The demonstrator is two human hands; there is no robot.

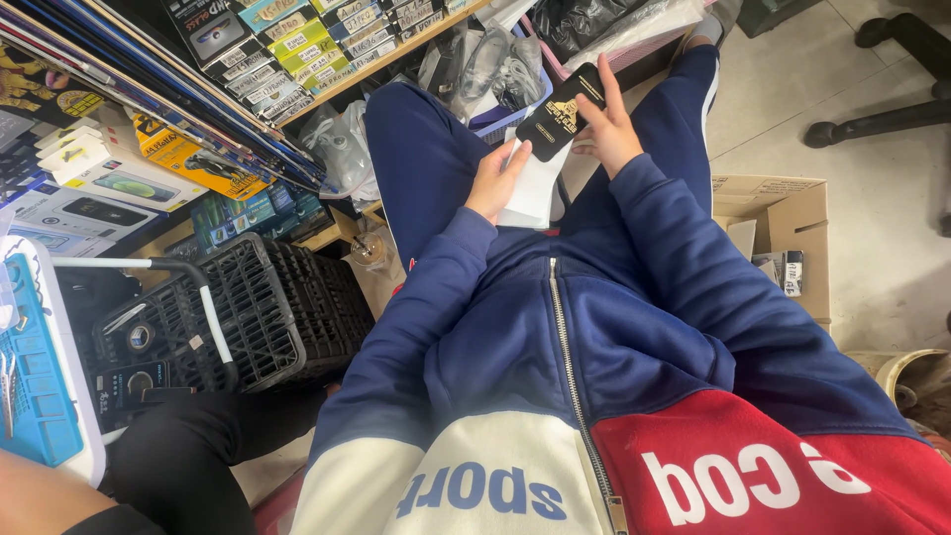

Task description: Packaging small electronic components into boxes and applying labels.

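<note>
I look down over my blue, white and red zip jacket and blue trousers. My right hand (606,127) holds a flat black package with a gold emblem (560,111), tilted up over my lap. My left hand (495,181) grips a stack of flat white packages (536,184) lying just beneath the black one. Both hands are close together between my knees.
A black plastic crate (267,317) stands at my left, with shelves of boxed phone accessories (287,50) above it. An open cardboard box (783,233) sits on the tiled floor at my right. A blue mat on a white tray (40,376) is at far left, near another person's dark-clothed leg (188,456).
</note>
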